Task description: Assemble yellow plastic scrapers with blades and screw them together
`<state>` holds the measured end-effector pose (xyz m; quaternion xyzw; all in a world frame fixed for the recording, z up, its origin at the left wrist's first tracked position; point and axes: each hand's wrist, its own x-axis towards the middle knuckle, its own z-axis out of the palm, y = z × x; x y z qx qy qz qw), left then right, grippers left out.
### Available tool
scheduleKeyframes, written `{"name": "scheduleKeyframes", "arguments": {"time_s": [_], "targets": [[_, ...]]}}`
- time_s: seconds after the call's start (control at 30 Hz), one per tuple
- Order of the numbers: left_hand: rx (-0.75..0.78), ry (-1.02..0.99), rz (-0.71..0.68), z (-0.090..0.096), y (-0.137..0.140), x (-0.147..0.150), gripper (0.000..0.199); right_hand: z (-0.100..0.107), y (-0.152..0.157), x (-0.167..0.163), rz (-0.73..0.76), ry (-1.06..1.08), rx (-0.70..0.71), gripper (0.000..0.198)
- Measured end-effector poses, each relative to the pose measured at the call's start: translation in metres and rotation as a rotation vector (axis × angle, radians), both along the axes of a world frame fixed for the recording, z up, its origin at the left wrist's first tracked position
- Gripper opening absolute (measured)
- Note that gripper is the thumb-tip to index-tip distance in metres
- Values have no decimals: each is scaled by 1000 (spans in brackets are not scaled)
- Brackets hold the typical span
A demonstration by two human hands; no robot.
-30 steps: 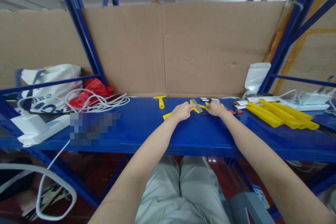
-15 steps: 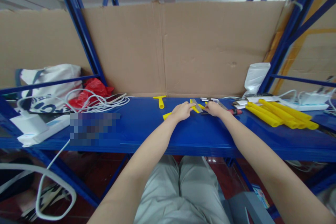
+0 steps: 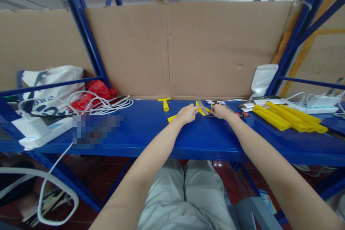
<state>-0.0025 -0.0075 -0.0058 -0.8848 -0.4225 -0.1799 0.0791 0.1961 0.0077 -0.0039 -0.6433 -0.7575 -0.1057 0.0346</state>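
My left hand (image 3: 188, 113) is closed around the handle of a yellow scraper (image 3: 171, 118), whose end sticks out behind the wrist. Ahead of the fingers lies its head with a flat metal blade (image 3: 204, 108). Beside that blade, my right hand (image 3: 220, 111) is closed, fingertips together next to a small yellow part; what they grip is hidden. Under the right wrist is a red-handled tool (image 3: 243, 114), with a thin dark shaft partly showing near the fingers. A second yellow T-shaped scraper piece (image 3: 165, 105) stands apart to the left.
On the blue worktop (image 3: 151, 134), several yellow tubes (image 3: 288, 116) lie at right near white packets (image 3: 248, 106). White cables (image 3: 118, 105), a red plastic bag (image 3: 94, 93), a cloth bag (image 3: 54, 86) and a power strip (image 3: 51, 133) occupy the left. Cardboard (image 3: 210, 50) closes the back.
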Motion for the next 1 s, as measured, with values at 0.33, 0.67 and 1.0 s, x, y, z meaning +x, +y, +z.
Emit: {"name": "scheduleKeyframes", "arguments": {"time_s": [0.33,0.67,1.0], "targets": [[-4,17,16,3,-7,3,41,4,-8,-11,-44,-72,28,30],[4,8,30,3,-7,2,44,5,-9,-3,-147,178,83,24],[1,9,59,6,-11,3,43,11,-7,-4,-53,969,339,14]]}}
